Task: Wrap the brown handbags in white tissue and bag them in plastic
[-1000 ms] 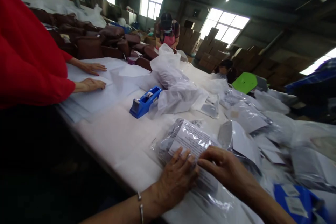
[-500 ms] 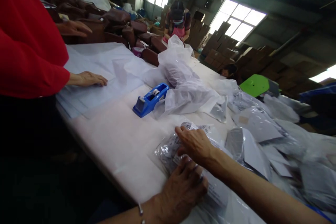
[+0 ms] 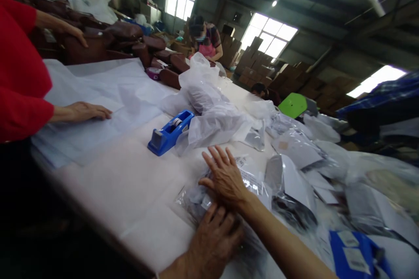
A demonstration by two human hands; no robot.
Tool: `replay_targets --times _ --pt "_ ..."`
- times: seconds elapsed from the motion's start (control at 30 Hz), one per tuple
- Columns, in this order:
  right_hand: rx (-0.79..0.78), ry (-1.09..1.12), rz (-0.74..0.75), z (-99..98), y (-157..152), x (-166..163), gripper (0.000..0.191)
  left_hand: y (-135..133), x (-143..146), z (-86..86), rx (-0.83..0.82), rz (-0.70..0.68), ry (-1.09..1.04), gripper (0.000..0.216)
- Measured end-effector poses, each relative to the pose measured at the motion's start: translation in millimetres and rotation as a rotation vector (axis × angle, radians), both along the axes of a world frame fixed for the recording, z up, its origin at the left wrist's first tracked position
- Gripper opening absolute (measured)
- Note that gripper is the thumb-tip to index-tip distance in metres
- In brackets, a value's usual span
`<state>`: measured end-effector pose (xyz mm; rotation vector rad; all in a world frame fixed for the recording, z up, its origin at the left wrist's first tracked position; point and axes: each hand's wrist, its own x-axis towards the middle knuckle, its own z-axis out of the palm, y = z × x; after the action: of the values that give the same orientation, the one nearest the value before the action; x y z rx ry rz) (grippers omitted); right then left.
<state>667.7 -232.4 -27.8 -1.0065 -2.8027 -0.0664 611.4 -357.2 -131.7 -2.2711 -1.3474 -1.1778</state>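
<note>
A clear plastic bag (image 3: 193,196) with printed text and grey contents lies on the pale-covered table (image 3: 131,192) in front of me. My right hand (image 3: 225,178) rests over the upper part of the bag, open, with its fingers spread. Closer to me, my left hand (image 3: 214,242) has its bent fingers closed on the same bag, slightly smeared by motion; its thumb is hidden. Just beyond the bag, a blue tape dispenser (image 3: 170,133) stands beside a white-wrapped bundle (image 3: 212,113).
On the left, a co-worker in a red sleeve (image 3: 22,69) has one hand on white sheets (image 3: 91,91) and one on brown bags (image 3: 88,43). Filled plastic bags (image 3: 294,183) and a blue packet (image 3: 356,253) lie right. A person (image 3: 204,39) works at the far end.
My right hand has spread its fingers and flattened over the bag. My view has swung to the right, bringing the blue packet into sight. The co-worker's upper hand has drawn back on the brown bags.
</note>
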Motion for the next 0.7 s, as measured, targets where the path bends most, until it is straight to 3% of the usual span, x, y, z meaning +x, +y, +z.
replay_targets --times 0.1,0.23,0.37,0.47,0.57,0.7 --pt "-0.082 -0.056 0.043 -8.7 6.7 -7.3 0.067 4.1 1.0 -2.0 0.034 0.022 -0.020 0.043" --pt "-0.199 0.035 -0.008 -3.2 16.7 -4.3 0.068 4.7 -4.1 5.1 0.015 0.004 0.049 0.045" --pt "-0.173 0.123 -0.048 1.7 14.3 -5.8 0.066 3.1 -10.5 17.7 -0.008 -0.040 0.109 0.054" --pt "-0.204 0.227 -0.091 12.9 20.3 -0.4 0.053 2.6 -15.4 26.2 -0.011 -0.075 0.138 0.056" --pt "-0.187 0.348 -0.265 28.5 43.3 30.7 0.042 2.9 -20.9 31.7 0.011 -0.115 0.128 0.043" --pt "-0.234 0.348 -0.488 27.1 85.5 94.1 0.054 8.0 -31.2 39.0 0.096 -0.135 0.053 0.036"
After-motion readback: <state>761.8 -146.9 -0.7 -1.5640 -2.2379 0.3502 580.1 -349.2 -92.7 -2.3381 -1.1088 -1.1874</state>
